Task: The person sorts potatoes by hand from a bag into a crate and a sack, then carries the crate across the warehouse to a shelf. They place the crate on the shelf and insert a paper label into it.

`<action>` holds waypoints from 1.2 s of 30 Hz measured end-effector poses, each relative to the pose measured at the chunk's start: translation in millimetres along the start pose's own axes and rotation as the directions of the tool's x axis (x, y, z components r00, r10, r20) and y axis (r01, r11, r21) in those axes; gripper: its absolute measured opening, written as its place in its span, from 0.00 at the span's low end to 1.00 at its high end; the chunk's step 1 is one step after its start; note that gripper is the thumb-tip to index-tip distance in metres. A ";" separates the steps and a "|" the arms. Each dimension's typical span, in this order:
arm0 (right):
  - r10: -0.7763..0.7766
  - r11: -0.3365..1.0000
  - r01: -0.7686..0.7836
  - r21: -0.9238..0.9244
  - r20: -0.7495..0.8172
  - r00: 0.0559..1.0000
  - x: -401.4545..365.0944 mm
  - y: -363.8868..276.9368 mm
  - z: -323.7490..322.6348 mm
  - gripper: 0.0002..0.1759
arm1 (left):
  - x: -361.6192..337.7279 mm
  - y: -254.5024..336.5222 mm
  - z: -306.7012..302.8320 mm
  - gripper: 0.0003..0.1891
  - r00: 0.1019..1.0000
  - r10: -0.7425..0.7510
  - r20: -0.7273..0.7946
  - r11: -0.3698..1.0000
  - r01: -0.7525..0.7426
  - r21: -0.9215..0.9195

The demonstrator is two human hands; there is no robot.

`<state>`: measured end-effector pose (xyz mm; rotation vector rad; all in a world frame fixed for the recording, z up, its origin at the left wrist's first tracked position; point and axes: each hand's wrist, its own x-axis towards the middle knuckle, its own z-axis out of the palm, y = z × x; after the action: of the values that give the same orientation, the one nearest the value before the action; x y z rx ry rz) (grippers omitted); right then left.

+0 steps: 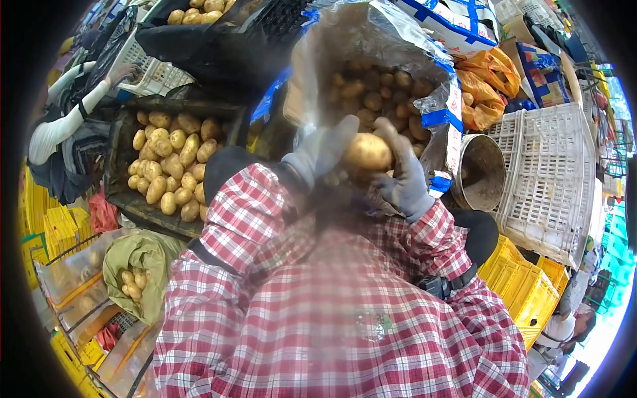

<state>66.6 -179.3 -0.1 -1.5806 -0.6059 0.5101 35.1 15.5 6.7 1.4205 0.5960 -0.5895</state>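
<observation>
Currently one potato is up at chest height, held between both gloved hands in front of the open sack.

- Left hand: fingers wrapped over the potato's left end, clamped on it.
- Right hand: fingers curled round the right side and underside, also closed on it.

Progress, as I judge it: the sack is well filled with small tubers, so much remains in it. The black crate to the left holds a loose layer of larger ones with its bottom showing at the edges, so it reads as part filled. The green bag lower left holds only a few.

Materials and shapes:
- Potato: oval, smooth pale-yellow skin, dry-looking.
- Gloves: grey knit, matte.
- Sack: crinkled clear plastic with blue and white print, mouth slack.
- Crate: dark rigid plastic, rectangular.
- Green bag: soft woven cloth, slumped.
- Metal bucket: round, dull and scuffed, tipped towards the camera, just right of the sack.
- White crates: latticed plastic, beside the bucket.

Another person's white sleeve shows far left, well apart.
</observation>
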 end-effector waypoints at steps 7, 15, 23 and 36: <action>0.205 0.891 -0.188 0.414 0.004 0.979 0.8 -0.5 1.5 0.37 | 37.2 -53.0 -7.3 0.24 0.802 0.582 0.133 0.805 -0.546 -0.233; -0.332 0.724 0.327 -0.607 0.108 0.937 57.7 32.8 -28.8 0.14 | 8.2 -29.6 1.3 0.22 0.598 0.800 -0.042 0.578 -0.750 0.321; 0.669 0.741 -0.651 -0.165 0.090 0.738 134.7 95.7 -78.4 0.19 | -82.6 -20.9 -157.0 0.16 0.034 0.887 -0.461 0.416 -0.491 0.765; 0.770 0.379 0.013 -0.925 0.323 0.551 172.6 259.5 -6.8 0.47 | 20.0 -3.6 -11.4 0.23 0.580 0.756 0.304 0.391 -0.772 0.500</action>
<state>223.9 -86.7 -253.0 -2.5731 -1.2123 1.5194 46.7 26.2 -10.4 2.0695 -0.3830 0.0055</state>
